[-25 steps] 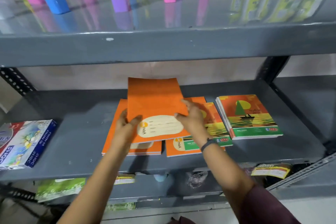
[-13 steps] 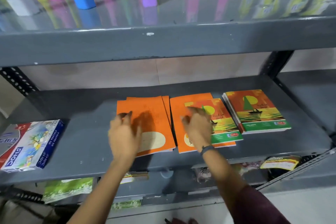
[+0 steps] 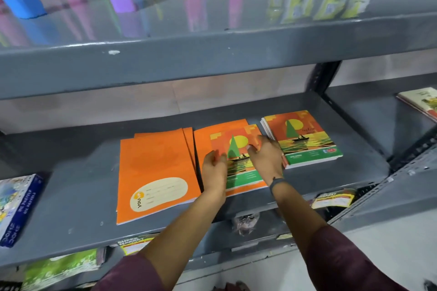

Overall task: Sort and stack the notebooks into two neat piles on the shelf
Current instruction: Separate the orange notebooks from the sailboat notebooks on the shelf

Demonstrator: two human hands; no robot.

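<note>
I count two hands (image 3: 214, 168), mine. On the shelf (image 3: 78, 172) lie two groups of orange notebooks (image 3: 153, 168), one loose sailboat notebook (image 3: 238, 149) and one sailboat stack (image 3: 305, 137). One blue box (image 3: 16, 205) sits at the left.

On the shelf (image 3: 71, 196), one notebook pile (image 3: 153, 172) lies left, a single notebook (image 3: 238, 149) atop another between, second pile (image 3: 305, 137) right

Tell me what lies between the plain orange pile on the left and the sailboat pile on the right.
In the head view, one sailboat notebook lies on an orange notebook there, with the left hand and right hand on it.
</note>
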